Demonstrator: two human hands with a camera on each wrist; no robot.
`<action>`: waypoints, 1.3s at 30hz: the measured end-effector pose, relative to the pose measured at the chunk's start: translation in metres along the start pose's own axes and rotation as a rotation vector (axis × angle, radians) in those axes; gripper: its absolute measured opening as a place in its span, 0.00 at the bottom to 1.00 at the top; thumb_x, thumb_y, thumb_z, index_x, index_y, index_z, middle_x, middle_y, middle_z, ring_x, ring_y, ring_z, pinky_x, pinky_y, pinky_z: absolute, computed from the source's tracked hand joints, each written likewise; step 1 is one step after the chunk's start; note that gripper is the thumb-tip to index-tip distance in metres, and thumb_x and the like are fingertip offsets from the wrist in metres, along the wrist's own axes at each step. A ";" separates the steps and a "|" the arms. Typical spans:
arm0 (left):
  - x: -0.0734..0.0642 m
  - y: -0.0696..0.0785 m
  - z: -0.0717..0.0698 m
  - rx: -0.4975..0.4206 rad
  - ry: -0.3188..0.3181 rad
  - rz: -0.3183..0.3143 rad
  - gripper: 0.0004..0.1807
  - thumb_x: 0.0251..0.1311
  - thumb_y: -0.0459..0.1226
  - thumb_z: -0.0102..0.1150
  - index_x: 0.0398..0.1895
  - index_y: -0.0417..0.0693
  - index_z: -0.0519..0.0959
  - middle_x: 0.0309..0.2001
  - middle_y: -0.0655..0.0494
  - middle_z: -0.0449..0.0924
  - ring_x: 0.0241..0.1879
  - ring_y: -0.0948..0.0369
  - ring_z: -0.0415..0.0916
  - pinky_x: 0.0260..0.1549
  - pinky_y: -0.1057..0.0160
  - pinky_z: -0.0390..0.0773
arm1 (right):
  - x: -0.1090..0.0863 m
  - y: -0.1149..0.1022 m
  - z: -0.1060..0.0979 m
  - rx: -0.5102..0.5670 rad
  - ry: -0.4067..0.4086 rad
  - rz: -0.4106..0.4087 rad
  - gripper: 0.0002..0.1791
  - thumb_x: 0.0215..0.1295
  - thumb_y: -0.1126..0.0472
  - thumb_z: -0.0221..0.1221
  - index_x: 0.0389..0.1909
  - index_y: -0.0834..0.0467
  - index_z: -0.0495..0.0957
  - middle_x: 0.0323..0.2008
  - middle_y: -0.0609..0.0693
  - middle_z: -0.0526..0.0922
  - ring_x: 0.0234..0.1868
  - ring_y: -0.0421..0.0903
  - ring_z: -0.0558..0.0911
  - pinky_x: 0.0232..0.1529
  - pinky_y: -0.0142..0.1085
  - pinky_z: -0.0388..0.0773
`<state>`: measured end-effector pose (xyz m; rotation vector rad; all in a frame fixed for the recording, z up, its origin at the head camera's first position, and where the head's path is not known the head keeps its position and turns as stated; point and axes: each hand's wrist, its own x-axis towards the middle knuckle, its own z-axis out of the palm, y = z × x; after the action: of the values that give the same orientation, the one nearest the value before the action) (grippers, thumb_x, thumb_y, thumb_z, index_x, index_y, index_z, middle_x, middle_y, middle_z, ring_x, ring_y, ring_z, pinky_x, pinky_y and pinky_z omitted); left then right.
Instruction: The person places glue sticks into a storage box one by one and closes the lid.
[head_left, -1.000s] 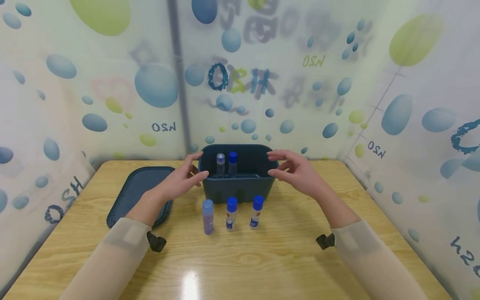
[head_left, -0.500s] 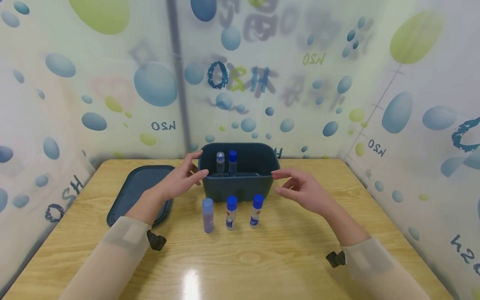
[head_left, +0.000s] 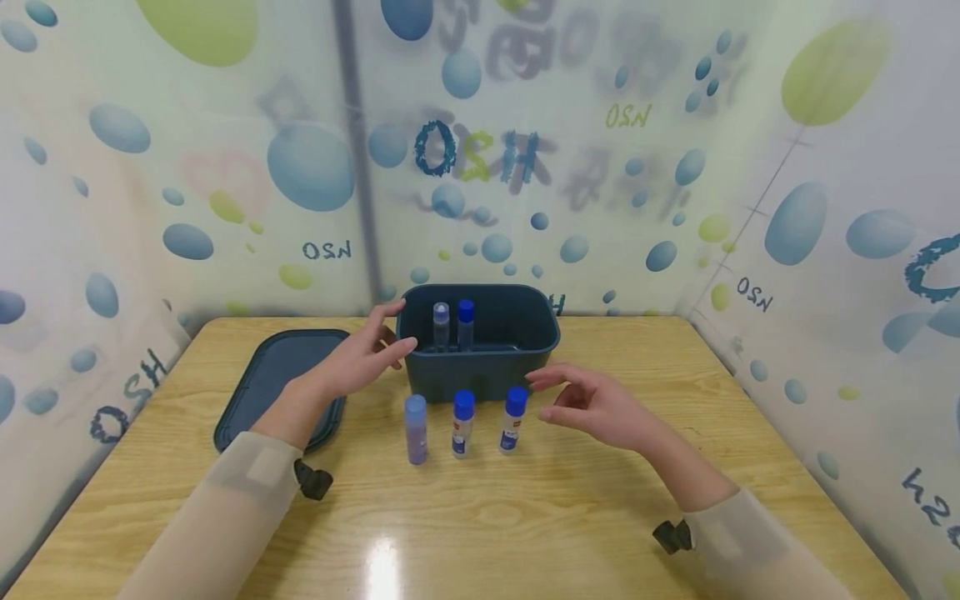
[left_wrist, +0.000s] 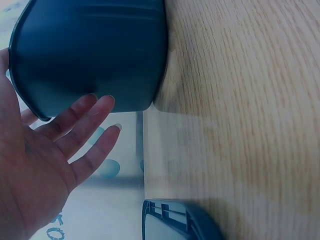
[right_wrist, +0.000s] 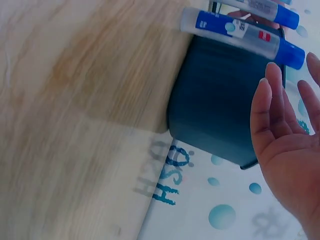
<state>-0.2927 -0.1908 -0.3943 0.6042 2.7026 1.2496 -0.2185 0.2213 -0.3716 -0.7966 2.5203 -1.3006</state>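
Observation:
A dark blue bin (head_left: 480, 375) stands at the back of the table. Inside it are two upright sticks, one with a clear cap (head_left: 441, 325) and one with a blue cap (head_left: 466, 325). Before the bin stand two blue-capped glue sticks, a right one (head_left: 512, 427) and a middle one (head_left: 462, 432), beside a purple-tinted stick (head_left: 416, 433). My left hand (head_left: 362, 360) rests at the bin's left end, thumb by the rim, fingers relaxed along the wall (left_wrist: 85, 65). My right hand (head_left: 603, 408), holding nothing, hovers just right of the right glue stick, thumb and fingers apart.
Left of the bin, partly behind my left forearm, a dark blue lid (head_left: 281, 379) lies flat on the wooden table (head_left: 525, 525). Patterned walls (head_left: 637, 192) enclose the table at the back and sides.
My right hand has left the bin's right rim and come down and towards me, to beside the right glue stick. My left hand stays in place.

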 end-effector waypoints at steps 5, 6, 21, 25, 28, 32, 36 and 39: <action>-0.001 0.001 0.000 -0.004 0.005 -0.005 0.45 0.83 0.61 0.52 0.91 0.65 0.42 0.53 0.43 0.84 0.53 0.43 0.87 0.54 0.47 0.79 | 0.002 -0.003 0.009 0.027 -0.030 -0.027 0.26 0.75 0.59 0.70 0.72 0.49 0.80 0.63 0.55 0.86 0.41 0.57 0.87 0.41 0.35 0.85; -0.001 0.001 -0.001 -0.002 0.004 -0.002 0.45 0.83 0.61 0.52 0.91 0.65 0.42 0.53 0.42 0.84 0.53 0.43 0.87 0.54 0.47 0.79 | 0.002 -0.003 0.010 0.031 -0.033 -0.032 0.26 0.76 0.59 0.70 0.72 0.48 0.80 0.63 0.55 0.86 0.41 0.58 0.87 0.41 0.35 0.85; -0.002 0.000 0.000 -0.009 0.001 0.005 0.45 0.83 0.61 0.51 0.91 0.65 0.42 0.53 0.41 0.84 0.52 0.46 0.87 0.53 0.48 0.80 | 0.007 0.003 0.024 0.058 -0.030 -0.022 0.28 0.75 0.59 0.71 0.72 0.47 0.77 0.61 0.57 0.85 0.42 0.58 0.89 0.46 0.36 0.87; -0.002 0.001 0.000 -0.011 0.003 0.005 0.45 0.83 0.61 0.51 0.91 0.65 0.42 0.53 0.42 0.84 0.52 0.45 0.87 0.54 0.47 0.80 | 0.010 0.005 0.028 0.054 -0.025 -0.010 0.29 0.74 0.60 0.72 0.71 0.47 0.75 0.60 0.58 0.85 0.41 0.52 0.89 0.47 0.35 0.87; -0.002 0.001 0.000 -0.010 0.003 0.004 0.44 0.83 0.61 0.51 0.91 0.66 0.42 0.52 0.44 0.84 0.52 0.44 0.87 0.53 0.48 0.80 | 0.012 0.007 0.031 0.040 -0.022 0.000 0.30 0.73 0.61 0.72 0.71 0.46 0.73 0.59 0.59 0.84 0.40 0.48 0.88 0.47 0.34 0.86; -0.001 0.000 0.000 -0.007 0.003 0.004 0.44 0.83 0.61 0.51 0.91 0.67 0.42 0.52 0.45 0.84 0.52 0.45 0.87 0.52 0.50 0.80 | 0.012 0.007 0.034 0.038 -0.014 -0.006 0.29 0.74 0.62 0.71 0.71 0.46 0.72 0.58 0.59 0.85 0.40 0.52 0.89 0.46 0.34 0.86; -0.001 -0.001 0.000 -0.013 0.002 0.005 0.44 0.83 0.61 0.51 0.91 0.67 0.42 0.52 0.45 0.84 0.52 0.45 0.87 0.52 0.49 0.80 | 0.012 0.008 0.036 0.057 -0.008 -0.034 0.27 0.76 0.64 0.68 0.71 0.49 0.72 0.57 0.62 0.85 0.41 0.61 0.90 0.45 0.34 0.88; -0.001 -0.001 0.000 -0.018 0.001 0.006 0.44 0.83 0.61 0.51 0.91 0.67 0.42 0.51 0.45 0.84 0.52 0.45 0.87 0.52 0.49 0.80 | 0.012 0.009 0.037 0.061 -0.003 -0.041 0.26 0.77 0.65 0.68 0.70 0.49 0.72 0.56 0.63 0.85 0.41 0.60 0.91 0.45 0.35 0.88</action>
<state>-0.2923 -0.1922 -0.3952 0.6103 2.6893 1.2742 -0.2171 0.1936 -0.4001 -0.8403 2.4620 -1.3808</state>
